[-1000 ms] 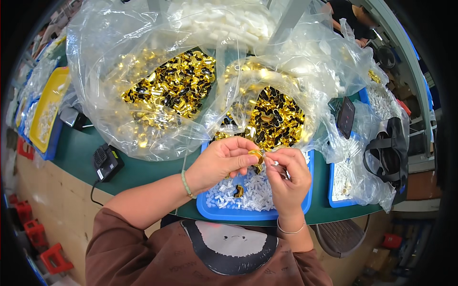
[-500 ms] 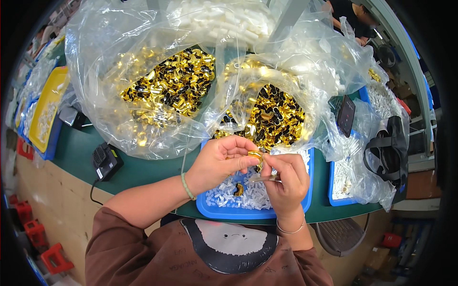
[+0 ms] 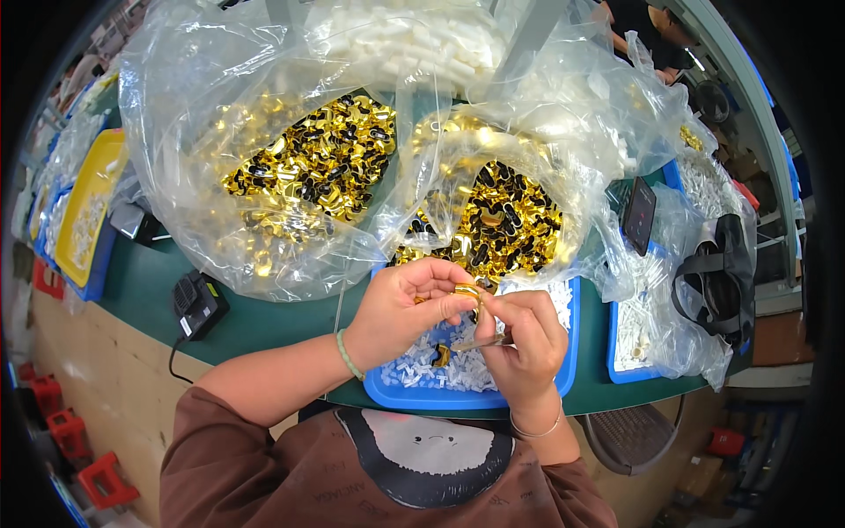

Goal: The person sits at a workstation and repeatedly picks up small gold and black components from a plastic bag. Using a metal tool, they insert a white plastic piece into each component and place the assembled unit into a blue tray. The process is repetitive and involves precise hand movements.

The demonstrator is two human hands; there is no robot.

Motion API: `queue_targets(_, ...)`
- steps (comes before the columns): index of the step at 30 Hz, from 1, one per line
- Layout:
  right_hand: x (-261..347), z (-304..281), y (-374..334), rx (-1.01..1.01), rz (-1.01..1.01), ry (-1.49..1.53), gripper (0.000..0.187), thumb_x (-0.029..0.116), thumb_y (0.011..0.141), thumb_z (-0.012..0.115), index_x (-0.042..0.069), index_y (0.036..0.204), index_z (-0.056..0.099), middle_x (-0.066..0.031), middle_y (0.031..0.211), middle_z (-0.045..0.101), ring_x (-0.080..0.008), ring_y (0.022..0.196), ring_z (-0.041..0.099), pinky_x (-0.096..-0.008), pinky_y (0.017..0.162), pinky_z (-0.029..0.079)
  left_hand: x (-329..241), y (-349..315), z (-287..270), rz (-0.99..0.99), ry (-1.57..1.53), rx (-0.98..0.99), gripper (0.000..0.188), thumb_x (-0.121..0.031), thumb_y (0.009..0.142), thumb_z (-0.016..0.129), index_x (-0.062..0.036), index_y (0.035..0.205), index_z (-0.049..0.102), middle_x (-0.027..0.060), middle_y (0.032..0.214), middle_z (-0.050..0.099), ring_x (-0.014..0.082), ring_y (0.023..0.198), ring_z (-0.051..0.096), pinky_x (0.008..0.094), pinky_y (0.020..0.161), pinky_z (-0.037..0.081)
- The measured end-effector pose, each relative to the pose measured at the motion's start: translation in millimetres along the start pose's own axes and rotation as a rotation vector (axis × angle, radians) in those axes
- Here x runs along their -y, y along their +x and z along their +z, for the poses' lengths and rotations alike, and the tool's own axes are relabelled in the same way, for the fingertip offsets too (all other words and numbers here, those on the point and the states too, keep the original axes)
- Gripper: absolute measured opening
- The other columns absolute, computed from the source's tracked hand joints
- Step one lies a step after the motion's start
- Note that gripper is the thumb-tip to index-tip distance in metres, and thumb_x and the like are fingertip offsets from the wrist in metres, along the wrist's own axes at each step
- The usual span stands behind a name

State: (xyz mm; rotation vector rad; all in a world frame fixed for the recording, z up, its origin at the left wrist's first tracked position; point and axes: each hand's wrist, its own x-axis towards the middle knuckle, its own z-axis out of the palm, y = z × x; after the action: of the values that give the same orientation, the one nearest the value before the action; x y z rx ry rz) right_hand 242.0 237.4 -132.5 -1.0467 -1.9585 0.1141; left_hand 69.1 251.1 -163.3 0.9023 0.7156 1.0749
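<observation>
Above the blue tray (image 3: 440,400), my left hand (image 3: 400,315) pinches a small shiny gold curved piece (image 3: 466,289) between thumb and fingers. My right hand (image 3: 531,348) meets it there, thumb and index fingertips closed at the gold piece's right end. A slim metal tool (image 3: 480,342), tweezer-like, lies across the right palm under the curled fingers and points left. Many small white plastic pieces (image 3: 414,365) fill the tray. Another gold piece (image 3: 441,355) with a dark inside rests on them. Fingers hide what the right fingertips hold.
Beyond the tray, clear plastic bags (image 3: 167,176) hold gold-and-black pieces (image 3: 326,158) and white parts (image 3: 405,40). At left are a black boxy device (image 3: 198,304) with a cord and a yellow tray (image 3: 75,238). A phone (image 3: 639,216), another blue tray (image 3: 620,376) and a black bag (image 3: 717,282) stand right.
My right fingertips have shifted slightly down and left along the gold piece. The metal tool has dropped a little and tilts differently. My left hand keeps its hold; the view has shifted slightly.
</observation>
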Motion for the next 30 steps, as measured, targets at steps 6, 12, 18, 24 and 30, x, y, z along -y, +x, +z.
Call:
queue_targets(6,-0.4,3.9,0.2,0.110,0.126,0.045,0.035,0.001,0.071,0.078,0.003,0.103,0.064,-0.0105,0.086,0.063,-0.0243,0.068,0.063,-0.0322,0.054,0.051,-5.0,7.3,-7.1,-0.138,0.011,-0.039,0.020,-0.009,0.089,0.067,-0.0032,0.108,0.061,0.0019,0.088,0.066,0.0045,0.071,0.060,0.0162,0.054,0.042)
queue_targets(12,-1.4,11.5,-4.4,0.087,0.151,0.032,0.048,0.006,0.066,0.084,0.004,0.109,0.062,-0.0129,0.094,0.065,-0.0271,0.077,0.066,-0.0325,0.060,0.053,-9.8,5.9,-3.7,-0.163,-0.077,0.020,0.015,-0.011,0.090,0.067,-0.0067,0.101,0.058,0.0005,0.087,0.067,0.0050,0.074,0.064,0.0155,0.056,0.041)
queue_targets(18,-5.7,12.3,-4.9,0.144,0.140,0.057,0.044,0.007,0.067,0.084,0.004,0.106,0.064,-0.0123,0.091,0.066,-0.0260,0.077,0.067,-0.0312,0.061,0.054,-11.0,6.5,-7.5,-0.202,-0.036,0.058,0.017,-0.017,0.090,0.068,-0.0092,0.100,0.057,-0.0022,0.085,0.067,0.0032,0.078,0.065,0.0153,0.057,0.039)
queue_targets(24,-8.3,7.6,-3.2,0.176,0.198,0.177,0.040,0.004,0.072,0.081,0.003,0.109,0.066,-0.0129,0.089,0.066,-0.0229,0.072,0.064,-0.0292,0.059,0.051,-24.8,5.3,-4.2,-0.246,-0.041,0.133,0.020,-0.023,0.092,0.068,-0.0084,0.101,0.058,-0.0018,0.087,0.066,0.0031,0.078,0.063,0.0158,0.056,0.039)
queue_targets(30,-1.7,4.4,-0.3,0.236,0.289,0.299,0.038,-0.002,0.078,0.072,0.002,0.115,0.065,-0.0103,0.093,0.064,-0.0137,0.069,0.060,-0.0243,0.057,0.048,-10.6,12.2,-14.5,-0.475,-0.231,0.106,0.019,-0.030,0.095,0.063,-0.0119,0.100,0.062,-0.0071,0.086,0.063,-0.0007,0.074,0.055,0.0137,0.057,0.040)
